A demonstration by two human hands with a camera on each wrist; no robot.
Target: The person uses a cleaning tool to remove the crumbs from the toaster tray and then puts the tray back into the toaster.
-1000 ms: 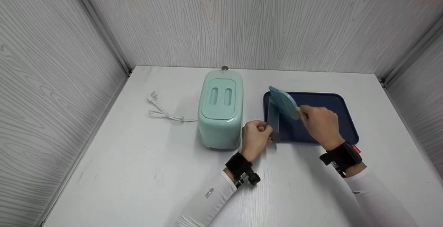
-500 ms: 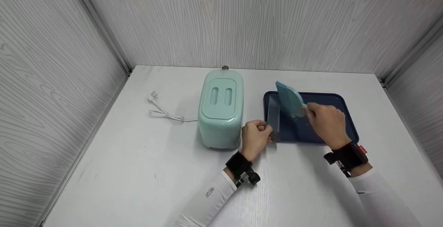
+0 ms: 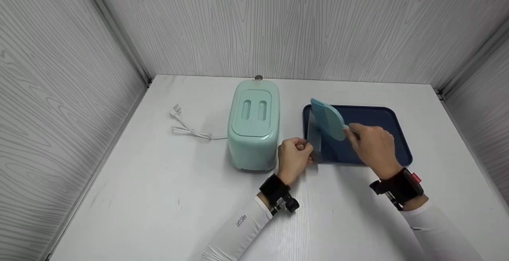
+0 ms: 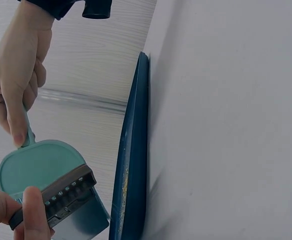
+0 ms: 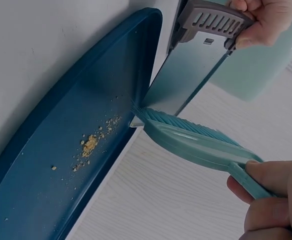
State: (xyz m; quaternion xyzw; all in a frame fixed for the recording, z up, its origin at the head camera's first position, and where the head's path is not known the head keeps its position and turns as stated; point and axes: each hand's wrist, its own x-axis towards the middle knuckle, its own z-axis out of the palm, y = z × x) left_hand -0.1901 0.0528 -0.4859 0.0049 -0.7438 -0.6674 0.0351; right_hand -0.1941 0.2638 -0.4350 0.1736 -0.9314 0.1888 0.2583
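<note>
My left hand (image 3: 293, 157) pinches the grey slotted end of a shiny metal crumb tray (image 5: 188, 70), which slants over the left side of a dark blue serving tray (image 3: 370, 115). In my right hand (image 3: 373, 147) is the handle of a teal brush (image 3: 337, 125). Its bristles (image 5: 186, 125) point left and sit right at the far end of the crumb tray in the right wrist view. Yellowish crumbs (image 5: 90, 145) lie scattered on the serving tray below. From the head camera, the brush hides part of the crumb tray.
A mint-green toaster (image 3: 254, 151) with its lid on stands just left of my left hand. Its white cord and plug (image 3: 191, 131) lie on the table farther left. Wood-grain panels (image 3: 254, 26) close off the back and sides.
The brush swung up and right, away from the crumb tray, then came back left and down to it. The left hand and crumb tray have stayed in place.
</note>
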